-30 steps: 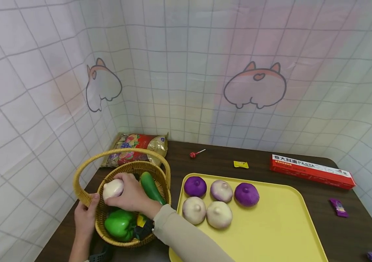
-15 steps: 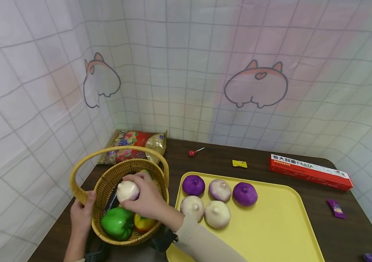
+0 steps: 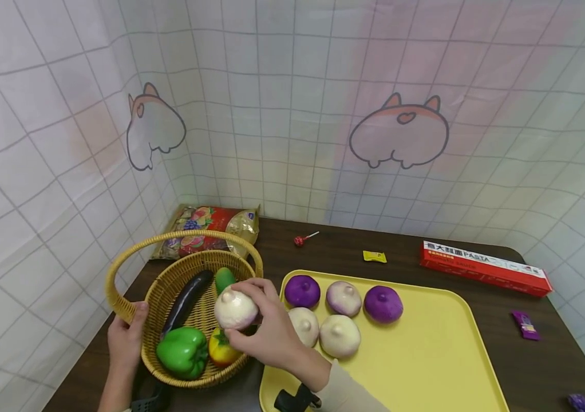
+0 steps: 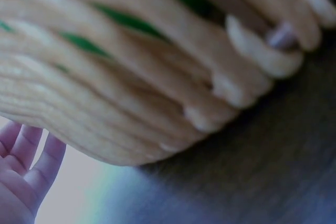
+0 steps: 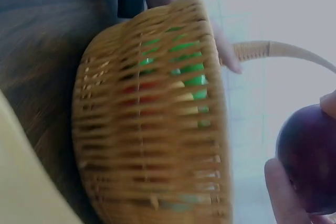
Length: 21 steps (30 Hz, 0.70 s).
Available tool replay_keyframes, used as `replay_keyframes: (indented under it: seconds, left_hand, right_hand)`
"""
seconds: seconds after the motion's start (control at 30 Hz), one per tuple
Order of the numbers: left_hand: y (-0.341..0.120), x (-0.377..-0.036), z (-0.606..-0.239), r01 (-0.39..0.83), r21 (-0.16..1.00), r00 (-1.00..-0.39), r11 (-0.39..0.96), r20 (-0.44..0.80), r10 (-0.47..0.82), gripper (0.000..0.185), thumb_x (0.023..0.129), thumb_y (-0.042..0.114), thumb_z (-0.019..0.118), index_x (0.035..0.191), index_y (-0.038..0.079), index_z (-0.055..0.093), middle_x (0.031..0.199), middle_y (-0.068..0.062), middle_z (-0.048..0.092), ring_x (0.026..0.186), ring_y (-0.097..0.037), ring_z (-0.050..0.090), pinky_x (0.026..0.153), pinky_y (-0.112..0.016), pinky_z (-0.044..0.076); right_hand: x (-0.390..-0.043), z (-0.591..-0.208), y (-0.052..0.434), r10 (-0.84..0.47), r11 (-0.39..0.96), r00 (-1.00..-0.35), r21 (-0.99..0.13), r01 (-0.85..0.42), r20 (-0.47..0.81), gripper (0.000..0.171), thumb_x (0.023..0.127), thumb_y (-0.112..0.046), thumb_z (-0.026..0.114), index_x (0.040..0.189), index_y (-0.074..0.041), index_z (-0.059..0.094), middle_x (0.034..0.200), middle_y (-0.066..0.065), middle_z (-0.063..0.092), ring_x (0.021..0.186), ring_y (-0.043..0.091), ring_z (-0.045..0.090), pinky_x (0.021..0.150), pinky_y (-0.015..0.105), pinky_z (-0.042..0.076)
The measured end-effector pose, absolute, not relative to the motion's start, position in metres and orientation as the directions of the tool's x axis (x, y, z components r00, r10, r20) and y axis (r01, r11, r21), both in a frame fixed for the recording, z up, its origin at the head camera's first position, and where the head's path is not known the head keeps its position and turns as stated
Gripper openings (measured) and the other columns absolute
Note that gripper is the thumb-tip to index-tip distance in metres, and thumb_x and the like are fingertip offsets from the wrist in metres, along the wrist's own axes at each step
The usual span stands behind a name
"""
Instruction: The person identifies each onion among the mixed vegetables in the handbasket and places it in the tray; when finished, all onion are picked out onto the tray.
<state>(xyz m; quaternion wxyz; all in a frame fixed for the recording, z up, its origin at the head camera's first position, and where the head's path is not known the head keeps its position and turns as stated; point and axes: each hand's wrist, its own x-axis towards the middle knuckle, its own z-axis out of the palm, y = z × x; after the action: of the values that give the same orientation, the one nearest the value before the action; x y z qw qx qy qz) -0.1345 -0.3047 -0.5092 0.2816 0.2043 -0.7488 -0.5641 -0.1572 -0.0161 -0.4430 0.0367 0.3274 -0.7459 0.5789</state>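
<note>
My right hand (image 3: 264,326) grips a pale white-and-purple onion (image 3: 235,309) over the right rim of the wicker basket (image 3: 169,287). The onion (image 5: 310,156) shows dark at the right edge of the right wrist view, beside the basket (image 5: 152,145). My left hand (image 3: 125,340) holds the basket's left rim where the handle joins. Inside lie a dark eggplant (image 3: 186,300), a green pepper (image 3: 181,352), a yellow-red fruit (image 3: 222,349) and a green vegetable (image 3: 223,278). The left wrist view shows blurred basket weave (image 4: 131,77) and fingers (image 4: 26,166).
A yellow tray (image 3: 426,355) to the right carries several onions, two purple (image 3: 302,290) and three pale (image 3: 339,336). Behind lie a snack bag (image 3: 210,226), a lollipop (image 3: 301,240), a yellow sachet (image 3: 376,257), a red pasta box (image 3: 483,268) and purple sweets (image 3: 525,325).
My right hand has lifted the pale onion out of the basket and carried it right, to the rim beside the tray. The eggplant has come into view. My left hand stays on the rim.
</note>
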Motion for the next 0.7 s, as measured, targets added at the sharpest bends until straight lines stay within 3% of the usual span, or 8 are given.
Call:
replay_keyframes:
  seconds: [0.2, 0.4, 0.7]
  left_hand:
    - [-0.305, -0.134, -0.510, 0.023, 0.950, -0.764, 0.310, 0.217, -0.608, 0.007, 0.097, 0.022, 0.060, 0.092, 0.027, 0.059, 0.074, 0.015, 0.057, 0.062, -0.001, 0.054, 0.056, -0.015, 0.044]
    - [-0.304, -0.134, -0.509, 0.037, 0.951, -0.768, 0.307, 0.223, -0.601, 0.006, 0.097, 0.021, 0.060, 0.093, 0.025, 0.060, 0.074, 0.014, 0.057, 0.062, -0.001, 0.054, 0.056, -0.016, 0.044]
    - [-0.304, -0.134, -0.508, 0.001, 0.954, -0.764, 0.300, 0.195, -0.615, 0.005, 0.097, 0.024, 0.060, 0.093, 0.025, 0.058, 0.074, 0.015, 0.056, 0.062, 0.000, 0.054, 0.056, -0.015, 0.044]
  right_hand:
    - [-0.152, -0.440, 0.010, -0.379, 0.160, -0.787, -0.803, -0.573, 0.486, 0.069, 0.069, -0.014, 0.083, 0.130, -0.030, 0.054, 0.133, -0.001, 0.041, 0.109, 0.017, 0.054, 0.088, 0.034, 0.050]
    - [-0.149, -0.438, 0.039, -0.301, 0.136, -0.761, -0.764, -0.631, 0.575, 0.070, 0.067, -0.008, 0.083, 0.129, -0.020, 0.054, 0.131, 0.005, 0.045, 0.113, 0.024, 0.053, 0.083, 0.035, 0.054]
    - [-0.150, -0.453, 0.092, -0.214, 0.258, -0.801, -0.759, -0.598, 0.559, 0.071, 0.064, -0.004, 0.086, 0.127, -0.018, 0.056, 0.129, 0.004, 0.048, 0.113, 0.023, 0.051, 0.079, 0.033, 0.055]
